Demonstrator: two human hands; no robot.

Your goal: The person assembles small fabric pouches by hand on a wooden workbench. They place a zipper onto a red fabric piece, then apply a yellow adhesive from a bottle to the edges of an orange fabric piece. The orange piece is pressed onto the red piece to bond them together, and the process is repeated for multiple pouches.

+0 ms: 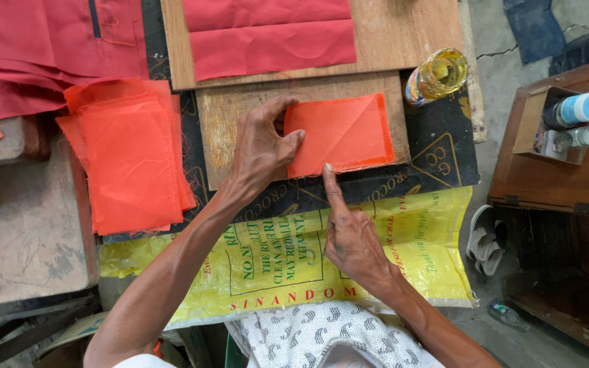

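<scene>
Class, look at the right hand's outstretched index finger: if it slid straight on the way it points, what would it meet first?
The right hand points up and slightly left, its fingertip at the near edge of the orange fabric piece on the wooden board. It would probably ride onto that fabric first; whether it already touches is unclear.

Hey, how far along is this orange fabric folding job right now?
Looks like it is partway. In hand: the left hand presses a folded orange fabric piece on the small wooden board, while the right hand holds its lower edge with one fingertip. Probably left: the stack of orange fabric pieces beside it. Possibly done: red fabric pieces on the larger board, though I cannot confirm.
</scene>
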